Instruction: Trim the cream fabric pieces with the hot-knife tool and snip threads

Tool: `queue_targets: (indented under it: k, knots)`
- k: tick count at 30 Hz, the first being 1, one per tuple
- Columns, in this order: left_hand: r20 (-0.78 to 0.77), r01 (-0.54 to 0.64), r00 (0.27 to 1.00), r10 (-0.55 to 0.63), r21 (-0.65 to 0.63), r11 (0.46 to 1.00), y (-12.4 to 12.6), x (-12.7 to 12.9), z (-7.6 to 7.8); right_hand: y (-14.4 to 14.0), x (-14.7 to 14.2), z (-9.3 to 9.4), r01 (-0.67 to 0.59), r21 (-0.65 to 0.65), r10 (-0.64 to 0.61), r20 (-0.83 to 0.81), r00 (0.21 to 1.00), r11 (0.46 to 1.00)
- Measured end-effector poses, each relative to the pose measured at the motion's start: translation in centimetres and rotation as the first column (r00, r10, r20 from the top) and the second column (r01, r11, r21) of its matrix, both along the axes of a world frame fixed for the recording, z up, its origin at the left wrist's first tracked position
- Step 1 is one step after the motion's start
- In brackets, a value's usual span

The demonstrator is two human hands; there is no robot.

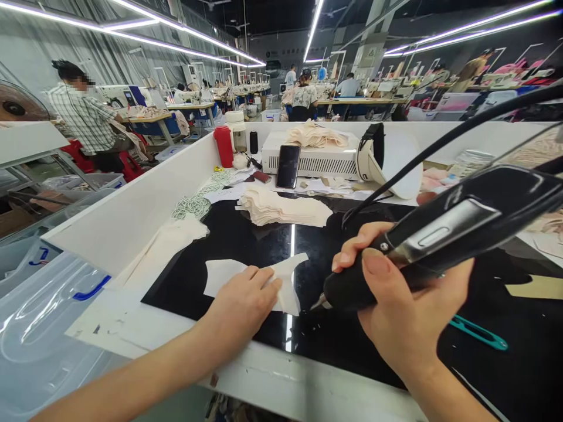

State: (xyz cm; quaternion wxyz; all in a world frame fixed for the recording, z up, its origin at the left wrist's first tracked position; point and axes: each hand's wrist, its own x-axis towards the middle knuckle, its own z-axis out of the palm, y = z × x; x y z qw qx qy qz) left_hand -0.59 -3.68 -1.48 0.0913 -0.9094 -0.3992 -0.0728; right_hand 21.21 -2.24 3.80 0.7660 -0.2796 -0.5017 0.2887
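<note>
Head view: your left hand (244,302) presses flat, fingers together, on the white fabric piece (288,280); your right hand (407,308) grips the black cutting tool (440,240)

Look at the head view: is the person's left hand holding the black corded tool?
No, the left hand lies flat on the white fabric piece, while the right hand grips the black corded tool.

I count two hands at the bench, my left hand (246,299) flat on one loose fabric piece (288,284), my right hand (404,310) round one black cutting tool (440,234). On the black glass I see one stack of cut pieces (281,208), a second heap on one white box (328,161), one phone (288,166), one red bottle (224,145) and one teal snips (477,332)
</note>
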Motion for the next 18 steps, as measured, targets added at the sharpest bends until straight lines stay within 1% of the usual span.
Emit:
queue_targets:
  k: [5,11,15,18]
  knots:
    - [-0.020,-0.050,0.999,0.050,-0.018,0.999,-0.2,0.3,-0.1,0.0,-0.8,-0.5,-0.039,0.021,0.040,-0.029,0.999,0.999]
    - [-0.039,-0.062,0.997,0.061,-0.013,0.998,-0.6,0.7,0.1,0.0,-1.3,-0.9,-0.053,0.011,0.053,-0.051,0.997,0.999]
    - [-0.037,-0.074,0.997,0.075,0.019,0.997,-1.2,1.0,0.1,-0.1,-1.2,-1.0,-0.053,0.011,0.054,-0.042,0.998,0.999]
    - [-0.045,-0.104,0.993,0.108,0.080,0.991,-2.0,1.1,0.1,-0.3,-1.1,-0.8,-0.066,0.017,0.067,-0.036,0.997,0.998]
